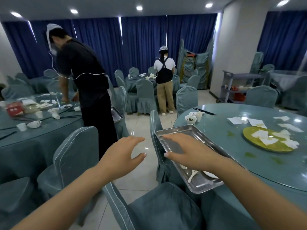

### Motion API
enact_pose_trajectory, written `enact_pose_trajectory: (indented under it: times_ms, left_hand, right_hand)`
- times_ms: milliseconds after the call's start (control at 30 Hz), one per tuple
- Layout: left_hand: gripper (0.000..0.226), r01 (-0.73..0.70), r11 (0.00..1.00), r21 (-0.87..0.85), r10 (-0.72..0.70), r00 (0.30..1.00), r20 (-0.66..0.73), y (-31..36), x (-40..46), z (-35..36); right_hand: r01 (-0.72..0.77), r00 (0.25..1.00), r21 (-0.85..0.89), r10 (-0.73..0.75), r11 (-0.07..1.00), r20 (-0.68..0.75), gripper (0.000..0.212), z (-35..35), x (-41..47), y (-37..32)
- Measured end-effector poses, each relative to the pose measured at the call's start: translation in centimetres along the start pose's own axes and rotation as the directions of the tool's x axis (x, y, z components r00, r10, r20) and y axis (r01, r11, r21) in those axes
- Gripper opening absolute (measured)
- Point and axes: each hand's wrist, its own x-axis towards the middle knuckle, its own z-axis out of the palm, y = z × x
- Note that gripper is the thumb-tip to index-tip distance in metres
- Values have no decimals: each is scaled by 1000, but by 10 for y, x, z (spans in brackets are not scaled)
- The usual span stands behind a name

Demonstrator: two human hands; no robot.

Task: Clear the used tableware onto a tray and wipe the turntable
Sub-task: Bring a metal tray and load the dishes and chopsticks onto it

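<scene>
Tableware from our table is only partly gathered: the steel tray [197, 135] sits on the table edge, overhanging toward the chairs, with a white spoon [191, 175] and what looks like a small plate [211, 174] at its near end, placed there, we judge, so that we can load it without leaning across. Our right hand [186, 151] hovers over the tray with fingers spread and straight, gripping nothing; whether it touches the metal we cannot tell from this angle. Our left hand [123, 151] is out over the floor between the chairs, fingers relaxed and empty as well, probably ready to take the tray's other side. Two small bowls [190, 119] and a paper cup [199, 115] stand together just beyond the tray's far corner, with black chopsticks [205, 111] near them, all not yet cleared. On the glass turntable [224, 138] lie crumpled napkins [237, 120] and a yellow plate [249, 136] heaped with more paper, plus green smears, so wiping has to wait.
</scene>
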Motion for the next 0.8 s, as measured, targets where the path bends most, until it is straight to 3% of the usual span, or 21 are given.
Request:
enact_pose_trajectory:
  times_ms: [400, 633, 800]
  left_hand:
    - [51, -32, 996, -88, 34, 999, 18, -25, 5, 6]
    - [53, -33, 995, -96, 38, 998, 57, -113, 14, 2]
    - [56, -108, 992, -60, 113, 989, 93, -218, 34, -22]
  right_hand:
    - [-63, 998, 1, 63, 998, 5, 63, 15, 17, 1]
    - [-111, 994, -9, 111, 994, 14, 63, 52, 79, -24]
    - [-152, 988, 14, 153, 988, -21, 63, 92, 169, -72]
